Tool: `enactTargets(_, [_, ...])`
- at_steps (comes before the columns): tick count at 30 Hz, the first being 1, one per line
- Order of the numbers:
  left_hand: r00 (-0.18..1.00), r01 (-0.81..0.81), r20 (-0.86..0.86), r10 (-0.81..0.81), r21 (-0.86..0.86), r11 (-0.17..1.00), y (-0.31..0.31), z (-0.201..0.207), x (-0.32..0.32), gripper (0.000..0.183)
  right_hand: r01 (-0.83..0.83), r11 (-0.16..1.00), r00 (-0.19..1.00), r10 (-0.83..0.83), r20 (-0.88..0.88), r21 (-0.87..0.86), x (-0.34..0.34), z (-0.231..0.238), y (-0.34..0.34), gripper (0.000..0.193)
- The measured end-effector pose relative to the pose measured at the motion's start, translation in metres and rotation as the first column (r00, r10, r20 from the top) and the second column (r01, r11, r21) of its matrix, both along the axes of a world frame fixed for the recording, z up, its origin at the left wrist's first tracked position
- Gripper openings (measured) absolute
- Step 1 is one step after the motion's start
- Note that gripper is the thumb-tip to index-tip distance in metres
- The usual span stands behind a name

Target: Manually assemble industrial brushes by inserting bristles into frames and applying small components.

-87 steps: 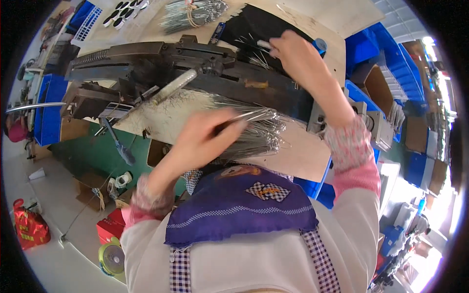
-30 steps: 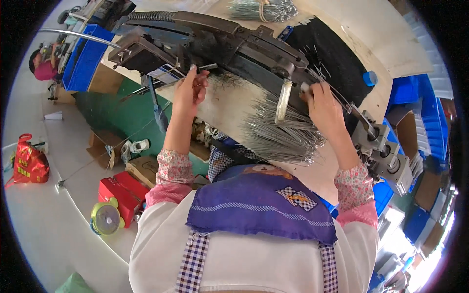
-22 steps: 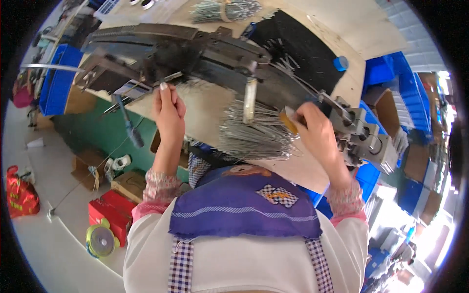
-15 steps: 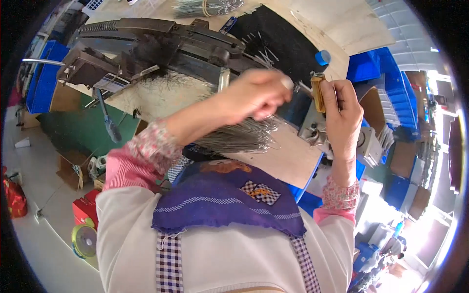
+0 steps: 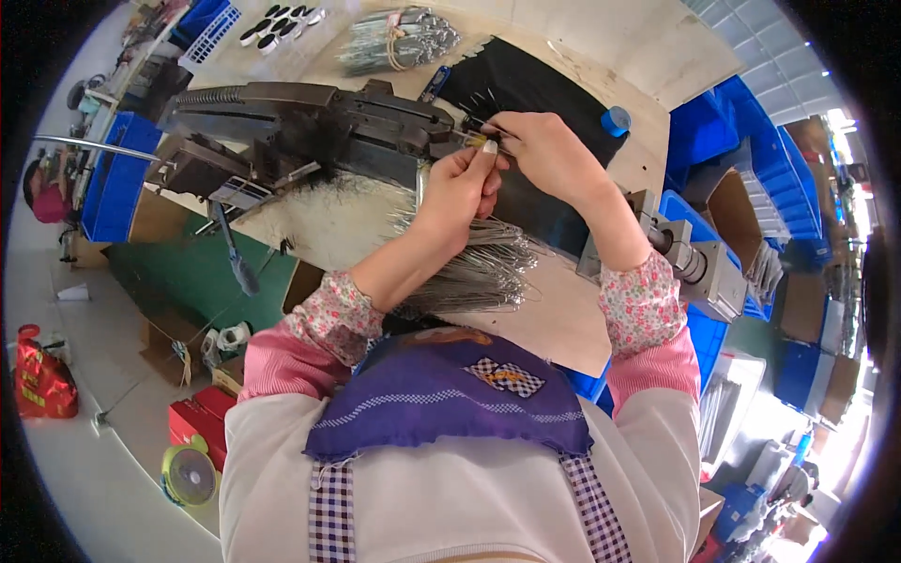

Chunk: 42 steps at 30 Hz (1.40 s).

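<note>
My left hand (image 5: pixel 457 195) is closed in a pinch at the right end of a long dark metal machine (image 5: pixel 380 117), with a white covering on the thumb tip. Right beside it, my right hand (image 5: pixel 549 155) also has its fingers pressed together. Thin metal wires (image 5: pixel 469 136) and a small yellowish sliver show by the fingertips; what each hand grips is mostly hidden. Under my left forearm lies a thick bundle of thin looped wires (image 5: pixel 474 272). A black mat (image 5: pixel 563 103) spreads behind my right hand.
A blue round cap (image 5: pixel 615 121) sits at the mat's right edge. A motor-like machine (image 5: pixel 709 272) stands by my right elbow. Another tied wire bundle (image 5: pixel 399 42) and black-and-white round parts (image 5: pixel 280 26) lie at the back. Blue bins (image 5: pixel 704 127) stand right, and a rod (image 5: pixel 94 145) juts left.
My right hand has swung left from the motor-like machine to the dark machine's end; the brass-coloured block it held no longer shows. My left hand has drawn slightly back, beside it.
</note>
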<state>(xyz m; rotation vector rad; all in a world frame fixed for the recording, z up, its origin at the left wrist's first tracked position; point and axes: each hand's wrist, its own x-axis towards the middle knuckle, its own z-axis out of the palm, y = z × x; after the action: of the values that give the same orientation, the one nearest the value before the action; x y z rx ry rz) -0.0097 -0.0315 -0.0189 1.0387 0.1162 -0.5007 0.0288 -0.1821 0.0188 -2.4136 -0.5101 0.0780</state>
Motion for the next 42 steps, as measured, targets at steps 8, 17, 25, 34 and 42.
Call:
enactTargets(8, [0.998, -0.068, -0.001, 0.068, -0.092, 0.993, -0.001, 0.001, -0.002, 0.025, 0.153, 0.91, 0.904, 0.028, -0.426, 0.386, 0.004, 0.023, -0.019, 0.028])
enactTargets(17, [0.99, 0.012, -0.113, -0.087, -0.542, 0.84, -0.005, 0.012, 0.003, 0.071, 0.083, 0.983, 0.952, -0.03, -0.303, 0.164, 0.009, 0.032, -0.027, 0.033])
enactTargets(25, [0.97, -0.079, -0.216, -0.113, -0.718, 0.692, 0.017, 0.002, 0.007, 0.066, 0.035, 0.978, 0.87, 0.071, 0.488, -0.205, -0.041, 0.022, 0.02, 0.039])
enactTargets(34, [0.986, -0.112, -0.164, 0.009, -0.631, 0.767, 0.015, 0.011, -0.002, 0.066, 0.144, 0.99, 0.958, -0.142, 0.249, 0.011, -0.019, 0.023, 0.002, 0.014])
enactTargets(42, [0.993, -0.049, -0.113, -0.021, -0.583, 0.811, 0.018, 0.013, 0.002, 0.066, 0.095, 0.991, 0.933, -0.055, 0.354, -0.099, -0.019, 0.027, -0.005, 0.015])
